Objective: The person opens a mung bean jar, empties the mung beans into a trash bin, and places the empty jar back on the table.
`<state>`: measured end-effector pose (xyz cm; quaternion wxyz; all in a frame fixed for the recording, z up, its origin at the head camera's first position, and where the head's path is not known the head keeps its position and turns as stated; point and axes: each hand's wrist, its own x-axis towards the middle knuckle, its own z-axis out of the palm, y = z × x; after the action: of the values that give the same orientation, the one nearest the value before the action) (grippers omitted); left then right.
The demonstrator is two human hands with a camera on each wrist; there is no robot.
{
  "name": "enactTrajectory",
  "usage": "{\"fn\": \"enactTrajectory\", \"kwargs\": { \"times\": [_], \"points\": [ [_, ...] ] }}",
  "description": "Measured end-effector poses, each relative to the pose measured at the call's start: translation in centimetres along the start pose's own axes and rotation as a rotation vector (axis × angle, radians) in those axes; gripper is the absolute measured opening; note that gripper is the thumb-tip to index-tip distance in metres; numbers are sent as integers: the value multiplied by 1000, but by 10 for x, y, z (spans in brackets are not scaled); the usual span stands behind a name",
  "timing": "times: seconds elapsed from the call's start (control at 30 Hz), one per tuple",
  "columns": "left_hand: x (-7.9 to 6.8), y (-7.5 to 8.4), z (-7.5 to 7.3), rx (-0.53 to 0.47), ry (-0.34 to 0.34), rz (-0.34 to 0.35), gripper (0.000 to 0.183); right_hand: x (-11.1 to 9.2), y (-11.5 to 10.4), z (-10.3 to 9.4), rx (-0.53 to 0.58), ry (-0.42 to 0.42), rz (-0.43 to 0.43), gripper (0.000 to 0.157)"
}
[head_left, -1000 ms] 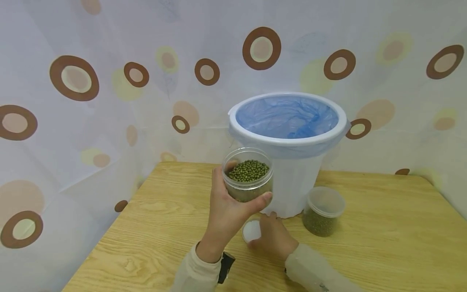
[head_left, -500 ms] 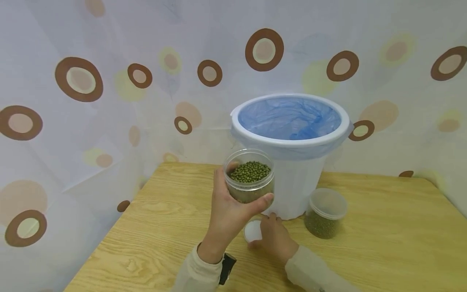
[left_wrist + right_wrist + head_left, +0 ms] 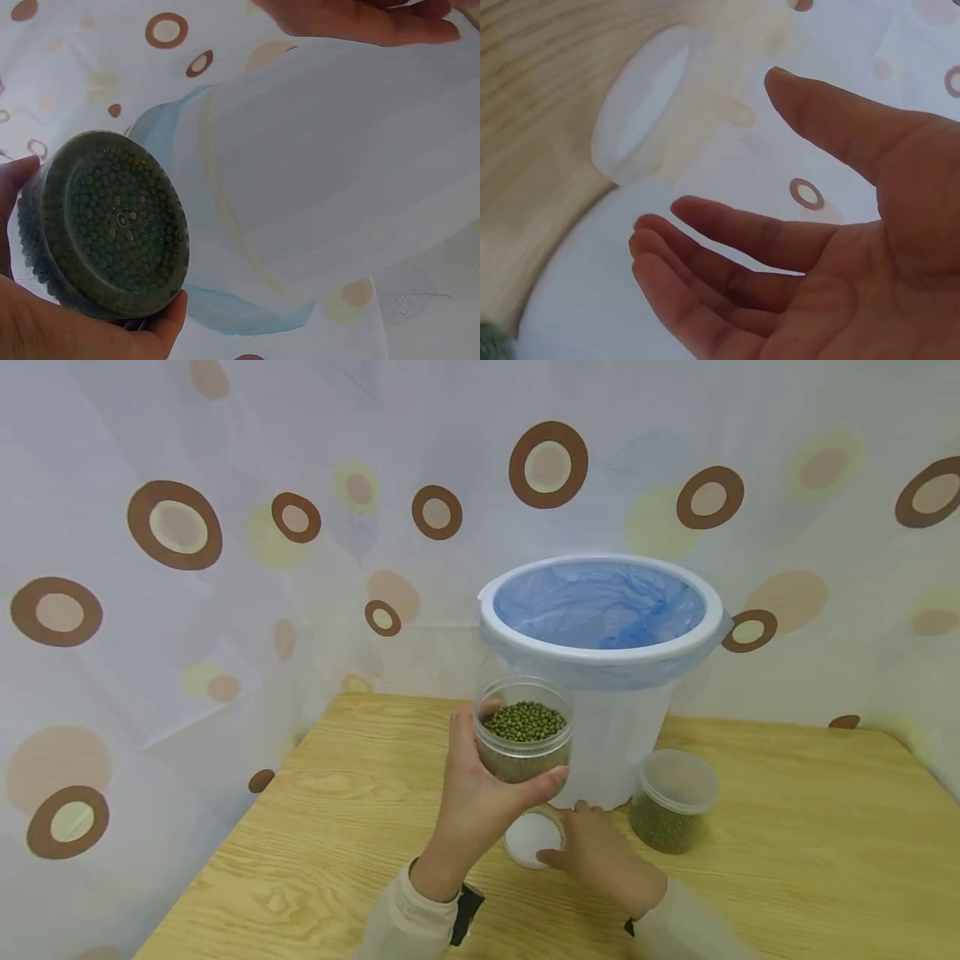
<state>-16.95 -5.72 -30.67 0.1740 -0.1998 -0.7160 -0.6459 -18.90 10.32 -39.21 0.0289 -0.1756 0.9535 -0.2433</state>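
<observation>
My left hand (image 3: 480, 802) grips a clear plastic jar (image 3: 525, 763) by its side, thumb in front. Mung beans (image 3: 525, 722) fill much of the lidless jar, which is raised above the table, before a white bin. From below, the left wrist view shows the jar's round base (image 3: 124, 221) packed with beans. A white lid (image 3: 529, 840) lies on the table under the jar. Right beside it is my right hand (image 3: 606, 860); in the right wrist view its thumb and fingers (image 3: 772, 232) stand apart with nothing between them.
The white bin (image 3: 618, 727), lined with a blue bag (image 3: 592, 602), stands at the back of the wooden table (image 3: 315, 827). At its right foot sits another jar (image 3: 671, 806), partly filled with something green. A dotted sheet (image 3: 360, 410) hangs behind.
My right hand has let go of the lid and drawn off to the right, leaving it flat on the table. The held jar has shifted slightly right and down in view.
</observation>
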Motion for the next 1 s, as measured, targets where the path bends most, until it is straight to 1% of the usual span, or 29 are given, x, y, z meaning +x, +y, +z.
{"fn": "enactTrajectory", "kwargs": {
  "times": [0.07,0.17,0.2,0.3,0.37,0.47,0.53,0.63,0.7,0.77,0.83,0.9,1.0],
  "points": [
    [0,0,0,13,-12,1,78,-4,1,-10,-5,-22,7,46],
    [1,2,-2,27,-40,-14,78,-12,2,-26,-7,-43,9,47],
    [1,2,-3,31,-53,-19,78,-14,3,-32,-11,-40,-7,46],
    [2,5,-6,35,-90,-44,79,-21,5,-49,-6,-11,-53,39],
    [3,6,-8,37,-108,-67,80,-22,7,-61,26,-7,-66,36],
    [5,8,-10,27,-132,-101,81,-25,10,-80,71,12,-82,35],
    [5,9,-12,21,-144,-116,82,-27,12,-94,74,43,-98,36],
    [5,10,-14,14,-153,-129,81,-33,13,-116,59,130,-121,31],
    [4,11,-15,8,-150,-140,81,-37,14,-130,69,187,-129,27],
    [4,11,-15,3,-147,-148,82,-41,16,-145,97,238,-127,23],
    [3,10,-16,3,-141,-152,82,-43,18,-157,136,311,-131,20],
    [3,10,-16,3,-137,-155,82,-44,21,-168,197,406,-134,20],
    [3,11,-17,3,-135,-158,83,-39,24,-180,326,586,-161,21]
  ]
}}
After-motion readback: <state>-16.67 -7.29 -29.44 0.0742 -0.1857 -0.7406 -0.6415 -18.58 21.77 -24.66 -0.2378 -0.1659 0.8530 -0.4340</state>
